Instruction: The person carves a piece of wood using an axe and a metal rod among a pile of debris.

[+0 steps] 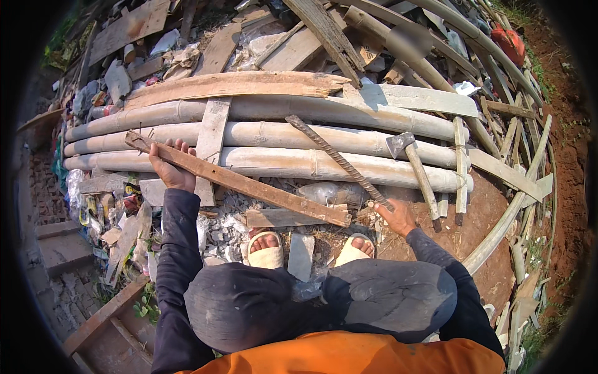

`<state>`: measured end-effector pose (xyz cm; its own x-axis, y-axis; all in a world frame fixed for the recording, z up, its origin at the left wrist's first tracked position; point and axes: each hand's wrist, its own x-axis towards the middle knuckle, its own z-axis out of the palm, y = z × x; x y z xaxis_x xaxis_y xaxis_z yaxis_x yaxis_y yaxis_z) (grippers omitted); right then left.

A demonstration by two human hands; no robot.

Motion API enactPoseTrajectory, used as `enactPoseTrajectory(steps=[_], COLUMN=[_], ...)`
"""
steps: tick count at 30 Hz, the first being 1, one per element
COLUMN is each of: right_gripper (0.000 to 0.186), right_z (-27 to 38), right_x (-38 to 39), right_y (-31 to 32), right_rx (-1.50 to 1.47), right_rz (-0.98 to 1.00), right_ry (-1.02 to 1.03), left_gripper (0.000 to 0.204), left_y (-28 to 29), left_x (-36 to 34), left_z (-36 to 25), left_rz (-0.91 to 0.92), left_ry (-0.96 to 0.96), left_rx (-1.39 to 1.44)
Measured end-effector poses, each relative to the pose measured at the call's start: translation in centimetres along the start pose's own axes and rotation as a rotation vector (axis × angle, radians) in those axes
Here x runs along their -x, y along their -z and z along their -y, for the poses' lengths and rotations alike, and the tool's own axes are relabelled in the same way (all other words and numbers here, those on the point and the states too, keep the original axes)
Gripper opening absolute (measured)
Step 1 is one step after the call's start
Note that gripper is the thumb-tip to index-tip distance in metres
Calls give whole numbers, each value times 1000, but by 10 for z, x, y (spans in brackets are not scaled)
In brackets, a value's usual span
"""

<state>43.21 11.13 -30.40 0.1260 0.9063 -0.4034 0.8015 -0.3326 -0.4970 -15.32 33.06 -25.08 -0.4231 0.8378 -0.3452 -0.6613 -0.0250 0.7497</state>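
1. Our left hand (173,169) is left of the middle of the frame. Its arm (179,230) goes up from the lower left.
2. That hand is bent round the wood (249,179), near its top end, and holds it. The wood slopes down to the middle of the frame.
3. Our right hand (400,219) is right of the middle, half curled, by the bar's (330,153) low end. We can't tell if it grips.
4. The right arm (443,260) bends in from the lower right.
5. The axe (423,181) lies right of the bar.
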Motion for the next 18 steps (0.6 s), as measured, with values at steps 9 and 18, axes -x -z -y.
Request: enactPoseTrajectory(steps=[9,18], right_gripper=[40,40], right_z=[47,67], right_x=[54,55], right_y=[52,65], right_rx=[-168,-163], right_rz=[-42,47], right_ry=[24,-58], left_gripper=[72,70], left_y=[-41,-36], left_x=[19,56], left_z=[72,116], left_rz=[23,229], left_ry=[102,278], left_rx=[-94,-739])
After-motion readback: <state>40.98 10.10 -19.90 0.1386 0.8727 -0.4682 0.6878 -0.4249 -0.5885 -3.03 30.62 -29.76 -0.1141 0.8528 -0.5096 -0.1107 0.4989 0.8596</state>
